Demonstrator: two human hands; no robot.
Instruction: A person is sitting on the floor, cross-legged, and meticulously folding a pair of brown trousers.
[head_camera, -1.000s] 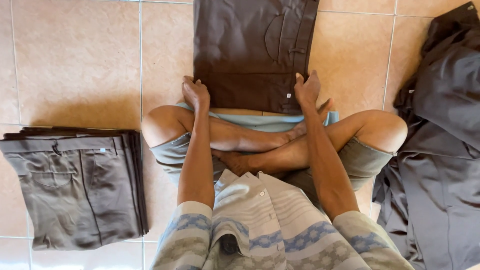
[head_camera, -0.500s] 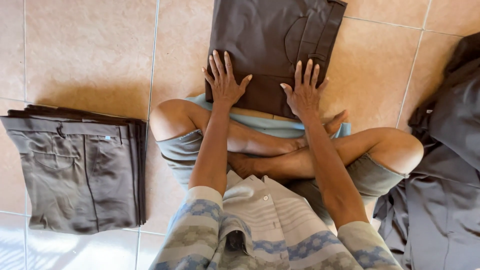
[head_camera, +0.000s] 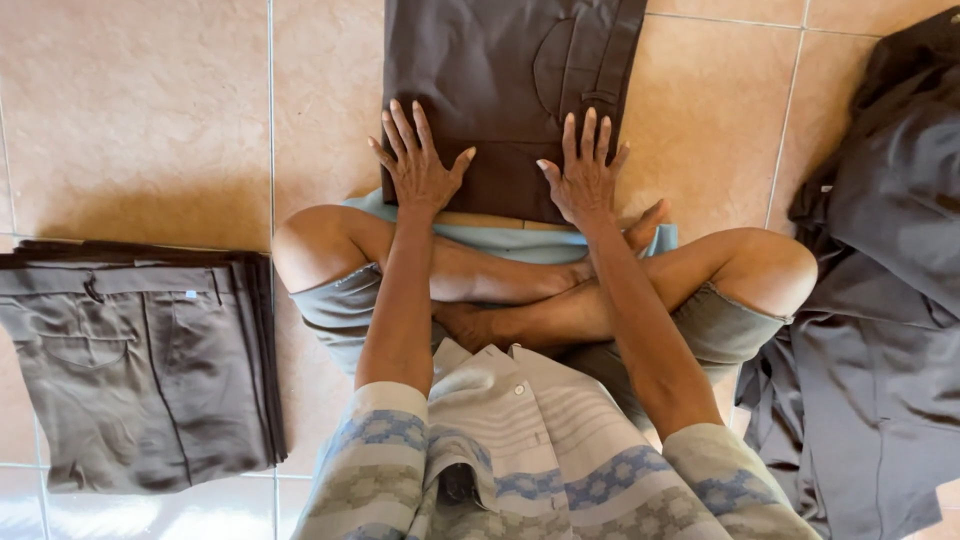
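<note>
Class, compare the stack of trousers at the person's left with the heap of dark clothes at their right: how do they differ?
The stack of trousers is folded flat with edges aligned; the heap of dark clothes lies loose and rumpled. The stack looks brownish grey; the heap looks darker, slate grey. No hand touches either. Both rest on the tiled floor.

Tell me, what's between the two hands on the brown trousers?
Only a bare strip of the brown trousers shows between the left hand and the right hand in the head view. Both hands lie flat with fingers spread.
</note>
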